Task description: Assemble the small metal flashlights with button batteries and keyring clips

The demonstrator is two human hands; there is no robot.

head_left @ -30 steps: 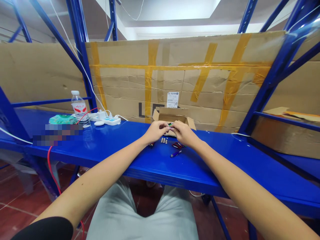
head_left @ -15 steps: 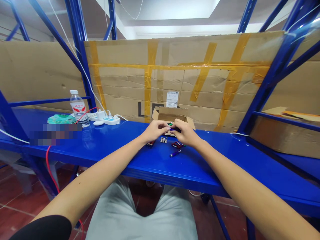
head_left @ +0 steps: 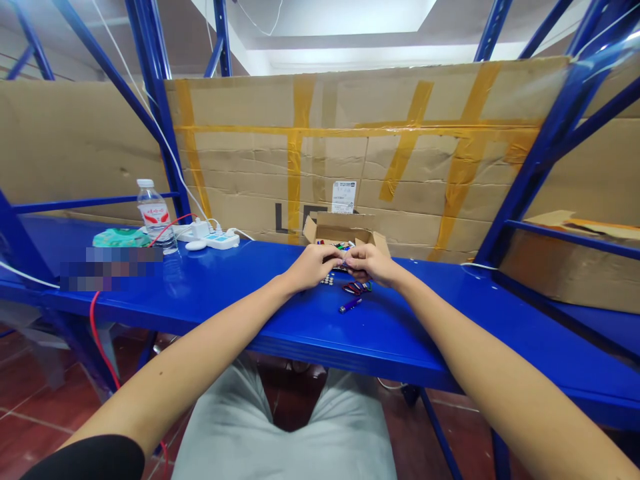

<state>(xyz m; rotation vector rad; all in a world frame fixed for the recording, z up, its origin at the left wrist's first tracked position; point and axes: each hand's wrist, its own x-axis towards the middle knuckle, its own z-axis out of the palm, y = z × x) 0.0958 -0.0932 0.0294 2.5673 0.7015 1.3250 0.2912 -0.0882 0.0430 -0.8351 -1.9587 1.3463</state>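
Note:
My left hand (head_left: 316, 265) and my right hand (head_left: 371, 265) meet fingertip to fingertip above the blue table, both closed in a pinch. Between them shows a sliver of a purple mini flashlight, held in my right fingers and mostly covered. What my left fingertips pinch is hidden. Below the hands lies another purple mini flashlight (head_left: 351, 305). A small pile of red and dark mini flashlights (head_left: 357, 288) is near my right hand. Small silvery discs, like button cells (head_left: 329, 280), sit partly behind my left hand. Just beyond, an open cardboard box (head_left: 345, 220) holds several colourful pieces.
A water bottle (head_left: 156, 217), a green packet (head_left: 120, 237) and a white power strip (head_left: 215, 239) with cables stand on the left of the blue table (head_left: 210, 293). Taped cardboard (head_left: 240, 160) walls the back. Blue shelf posts (head_left: 520, 167) rise at both sides.
My right hand has turned and its fingers have closed in, covering most of the purple flashlight. My left hand has shifted slightly right and down, hiding more of the discs and the red tubes.

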